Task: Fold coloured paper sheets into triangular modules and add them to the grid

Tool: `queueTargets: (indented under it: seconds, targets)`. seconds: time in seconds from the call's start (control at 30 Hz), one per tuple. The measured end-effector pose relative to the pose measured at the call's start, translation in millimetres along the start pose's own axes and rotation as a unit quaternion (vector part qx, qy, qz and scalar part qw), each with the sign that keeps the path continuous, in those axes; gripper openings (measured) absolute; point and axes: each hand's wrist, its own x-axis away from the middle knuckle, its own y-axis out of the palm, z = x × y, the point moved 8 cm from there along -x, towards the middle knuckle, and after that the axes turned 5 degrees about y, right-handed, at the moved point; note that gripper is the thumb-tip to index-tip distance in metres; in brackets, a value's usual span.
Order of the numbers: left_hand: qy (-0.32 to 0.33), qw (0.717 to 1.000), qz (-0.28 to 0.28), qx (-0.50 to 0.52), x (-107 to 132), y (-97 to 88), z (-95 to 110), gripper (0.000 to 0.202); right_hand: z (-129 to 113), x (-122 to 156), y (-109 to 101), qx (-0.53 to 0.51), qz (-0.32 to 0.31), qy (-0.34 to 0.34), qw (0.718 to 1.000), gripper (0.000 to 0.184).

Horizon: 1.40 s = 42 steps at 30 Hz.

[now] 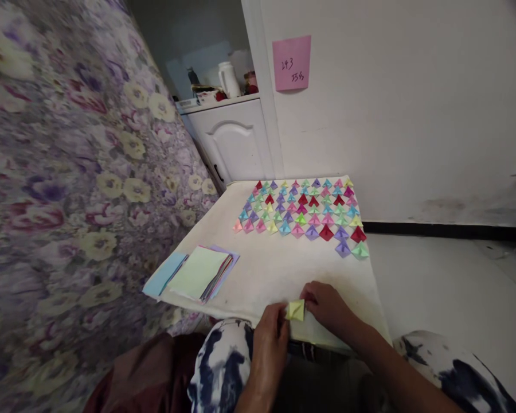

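Observation:
A small yellow piece of folded paper (pixel 296 310) lies at the near edge of the table, between my two hands. My left hand (pixel 273 328) is closed at its left side, fingertips pinching that edge. On the opposite side, my right hand (pixel 324 301) has thumb and finger pressed together at the upper right corner. A stack of square paper sheets (pixel 200 272), pale green on top, rests to the left, with blue paper (pixel 167 274) beside it. Rows of small folded paper pieces (pixel 301 218) in many colours cover the far part of the table.
The white-covered table (pixel 258 269) reaches the wall. A floral curtain (pixel 112 201) hangs along the left side. Behind stands a white cabinet (pixel 232 146) with a white jug (pixel 229 79) on its shelf. A pink note (pixel 291 63) is stuck to the wall.

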Motion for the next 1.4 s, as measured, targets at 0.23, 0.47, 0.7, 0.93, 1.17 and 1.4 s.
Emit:
queueTargets:
  seconds: [0.23,0.47,0.7,0.93,1.17,1.4]
  targets:
    - [0.026,0.999,0.006,-0.018,-20,-4.4,8,0.023,2,6,1,-0.006,-0.009,0.017,1.0,0.015]
    - [0.047,0.998,0.014,-0.042,-13,-10.7,25,0.022,0,9,-4,-0.003,0.004,0.009,1.0,0.018]
    - [0.023,0.989,-0.014,-0.144,-17,4.9,22,0.024,-16,13,-10,0.035,0.053,-0.001,0.998,0.008]
    - [0.022,0.981,-0.022,-0.19,-22,10.6,21,0.022,-22,18,1,0.099,0.073,0.004,0.992,0.01]
    - [0.016,0.984,-0.007,-0.175,-24,8.5,20,0.021,-24,17,6,0.132,0.073,0.02,0.988,0.01]
    - [0.011,0.989,-0.004,-0.151,-26,7.1,18,0.021,-25,16,6,0.141,0.073,0.019,0.987,0.01]
